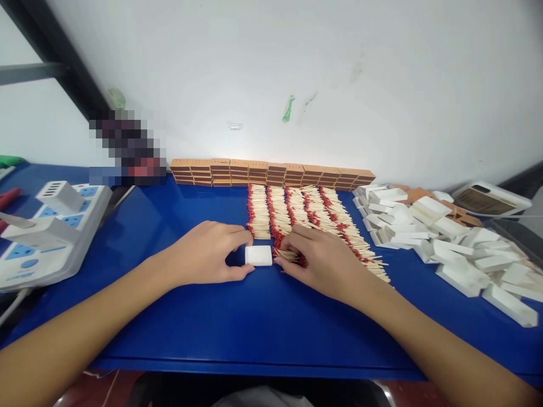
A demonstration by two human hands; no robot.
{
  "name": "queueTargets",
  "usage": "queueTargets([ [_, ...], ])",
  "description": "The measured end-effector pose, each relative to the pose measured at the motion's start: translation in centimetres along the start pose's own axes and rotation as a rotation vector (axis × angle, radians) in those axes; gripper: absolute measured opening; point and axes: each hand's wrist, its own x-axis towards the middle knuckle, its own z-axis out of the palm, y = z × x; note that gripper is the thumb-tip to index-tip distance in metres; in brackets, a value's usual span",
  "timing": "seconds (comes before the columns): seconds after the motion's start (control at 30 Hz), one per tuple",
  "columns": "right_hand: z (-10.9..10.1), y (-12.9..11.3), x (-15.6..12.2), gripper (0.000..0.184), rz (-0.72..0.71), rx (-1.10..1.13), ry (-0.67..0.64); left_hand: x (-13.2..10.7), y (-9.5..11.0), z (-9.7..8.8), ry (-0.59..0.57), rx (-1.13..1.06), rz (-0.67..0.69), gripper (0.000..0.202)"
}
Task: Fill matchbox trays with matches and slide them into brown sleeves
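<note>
While the left hand (207, 253) curves its thumb and forefinger around the near end of a small white rectangular box tray (259, 256), bent only partly inward, the right hand (324, 257) curls its thumb and fingers closely over a few loose pale wooden matchsticks (289, 255) and seems to pinch them; how many, I cannot tell. The tray lies between the hands, its long axis running left to right, touching the left hand's fingertips, with its right end just beside the right thumb. The left hand is thus the nearer, and whether the tray's hollow side faces up is too washed out to tell.

Beyond the hands, columns of red-tipped wooden matches (258, 217) lie side by side on a glossy blue bench (220, 333). Behind these runs a low stacked row of orange-brown matchboxes (278, 173), set along a white, scuffed wall (203, 68). To the right spreads a heap of white box trays (424, 234), and at far left sits a white power strip (95, 206) with blue sockets.
</note>
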Motion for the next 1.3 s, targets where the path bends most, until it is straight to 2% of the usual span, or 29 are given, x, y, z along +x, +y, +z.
queueTargets([
  [0.37,0.1,0.7,0.2,0.015,-0.055,0.075,0.024,0.3,-0.8,0.0,0.019,-0.085,-0.014,0.025],
  [0.6,0.2,0.3,0.7,0.010,-0.065,0.145,0.161,0.5,-1.2,0.6,0.041,-0.139,-0.004,0.031],
  [0.73,0.7,-0.6,1.2,0.009,-0.119,0.163,0.222,0.6,-1.1,0.8,0.051,-0.150,0.016,0.031],
  [0.93,1.6,-1.5,1.4,0.019,-0.174,0.092,0.170,0.4,-0.7,0.9,0.084,-0.123,0.044,0.030],
  [1.3,1.7,-1.9,1.3,0.018,-0.205,0.061,0.237,0.3,-0.8,1.0,0.135,-0.059,0.098,0.028],
])
